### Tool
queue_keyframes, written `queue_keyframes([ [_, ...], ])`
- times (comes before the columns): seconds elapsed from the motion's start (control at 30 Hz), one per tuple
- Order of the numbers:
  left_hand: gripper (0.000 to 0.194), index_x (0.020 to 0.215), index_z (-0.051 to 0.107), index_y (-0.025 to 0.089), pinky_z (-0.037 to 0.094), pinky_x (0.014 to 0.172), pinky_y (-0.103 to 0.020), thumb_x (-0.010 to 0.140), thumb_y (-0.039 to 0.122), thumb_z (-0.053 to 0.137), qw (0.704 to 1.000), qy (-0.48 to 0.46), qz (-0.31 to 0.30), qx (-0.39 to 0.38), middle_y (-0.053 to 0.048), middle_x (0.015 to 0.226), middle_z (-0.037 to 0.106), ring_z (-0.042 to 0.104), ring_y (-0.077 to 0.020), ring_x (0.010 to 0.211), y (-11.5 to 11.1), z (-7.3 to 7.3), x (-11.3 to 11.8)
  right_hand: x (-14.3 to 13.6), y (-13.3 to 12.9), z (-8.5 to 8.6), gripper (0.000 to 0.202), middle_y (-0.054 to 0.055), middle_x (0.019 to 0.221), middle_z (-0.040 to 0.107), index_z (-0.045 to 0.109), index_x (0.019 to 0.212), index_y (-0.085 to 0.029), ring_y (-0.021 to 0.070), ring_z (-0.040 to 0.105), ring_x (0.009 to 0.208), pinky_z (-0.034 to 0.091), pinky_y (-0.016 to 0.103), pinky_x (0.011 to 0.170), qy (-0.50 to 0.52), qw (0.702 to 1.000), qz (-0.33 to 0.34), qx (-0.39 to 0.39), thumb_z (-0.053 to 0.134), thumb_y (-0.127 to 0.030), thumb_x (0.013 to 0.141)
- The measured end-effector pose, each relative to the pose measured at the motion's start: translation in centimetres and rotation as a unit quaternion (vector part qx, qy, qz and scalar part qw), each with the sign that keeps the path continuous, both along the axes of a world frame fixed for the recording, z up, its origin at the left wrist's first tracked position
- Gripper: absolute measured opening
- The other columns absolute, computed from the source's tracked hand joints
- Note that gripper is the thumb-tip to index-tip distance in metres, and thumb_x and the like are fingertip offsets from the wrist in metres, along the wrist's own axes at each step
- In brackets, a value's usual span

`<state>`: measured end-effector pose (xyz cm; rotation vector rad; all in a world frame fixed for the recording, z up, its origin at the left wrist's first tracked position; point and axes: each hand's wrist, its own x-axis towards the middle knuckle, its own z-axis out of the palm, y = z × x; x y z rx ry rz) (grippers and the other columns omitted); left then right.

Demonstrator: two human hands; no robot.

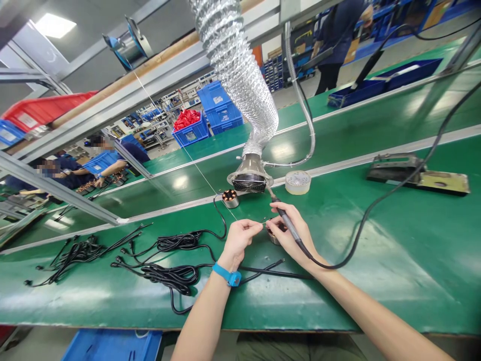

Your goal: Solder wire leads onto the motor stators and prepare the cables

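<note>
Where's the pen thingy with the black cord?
In the head view, right of centre: the soldering iron is in the right hand, its tip pointing up near the black fan under the silver hose.

Red parts point(187, 119) heaped in blue bin point(199, 133), stacked crates point(221, 108) beside; red tub point(48, 110) upper left; ceiling light point(55, 25) lit.

From a distance I look across a workshop with a grey floor point(350, 74) and a long, glossy green bench point(417, 235), patches of glare on its surface. A rectangular ceiling light point(55, 25) glows at upper left. Below it a metal frame point(95, 113) slants across, a red bin point(48, 110) along its upper side. A silver duct point(233, 55) hangs near stacked blue crates point(221, 108); at upper right stands a worker point(338, 35) in dark clothes.
</note>
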<state>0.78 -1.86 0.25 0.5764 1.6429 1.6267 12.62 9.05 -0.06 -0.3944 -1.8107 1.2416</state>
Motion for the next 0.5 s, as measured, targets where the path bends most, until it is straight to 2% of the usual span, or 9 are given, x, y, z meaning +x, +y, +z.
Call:
queue_keyframes([
  [0.13,0.051,0.080,0.069,0.008,0.010,0.043,-0.023,0.062,0.053,0.084,1.000,0.012,0.017,-0.001,0.004,0.058,0.045,0.023,-0.0014,0.044,0.16,-0.21,0.46,-0.03,-0.07,-0.02,0.037,0.002,0.106,0.053,0.056,0.118,-0.024,0.0076,0.065,0.066,0.055,0.023,0.068,0.000,1.000,-0.005,0.005,0.061,-0.017,0.082],
  [0.27,0.053,0.083,0.069,0.008,0.007,0.043,-0.023,0.073,0.060,0.074,1.000,0.025,-0.012,-0.008,0.007,0.053,0.031,0.019,-0.0020,0.043,0.14,-0.08,0.54,0.02,-0.07,-0.13,0.036,0.002,0.106,0.053,0.056,0.118,-0.024,0.0074,0.065,0.066,0.055,0.023,0.066,-0.001,1.000,-0.004,0.012,0.061,-0.016,0.083],
  [0.37,0.055,0.084,0.068,0.008,0.005,0.043,-0.023,0.076,0.062,0.071,0.999,-0.009,-0.042,-0.004,0.010,0.054,0.022,0.013,-0.0022,0.045,-0.02,0.23,0.22,0.03,-0.06,-0.16,0.036,0.002,0.106,0.054,0.057,0.118,-0.024,0.0072,0.065,0.067,0.055,0.023,0.068,-0.001,1.000,-0.011,0.017,0.061,-0.016,0.083],
  [0.43,0.051,0.085,0.066,0.008,0.005,0.043,-0.022,0.073,0.057,0.076,0.998,-0.038,-0.058,0.004,0.010,0.055,0.022,0.012,-0.0020,0.045,-0.13,0.46,-0.01,0.03,-0.05,-0.19,0.037,0.002,0.105,0.054,0.057,0.118,-0.024,0.0074,0.064,0.067,0.055,0.022,0.068,-0.003,1.000,-0.017,0.015,0.062,-0.016,0.083],
  [0.5,0.046,0.084,0.063,0.010,0.006,0.043,-0.021,0.067,0.048,0.083,0.997,-0.049,-0.056,0.011,0.009,0.056,0.029,0.016,-0.0015,0.045,-0.21,0.62,-0.16,0.05,-0.05,-0.22,0.037,0.002,0.105,0.056,0.057,0.118,-0.024,0.0082,0.065,0.069,0.055,0.023,0.068,-0.006,1.000,-0.022,0.009,0.062,-0.016,0.082],
])
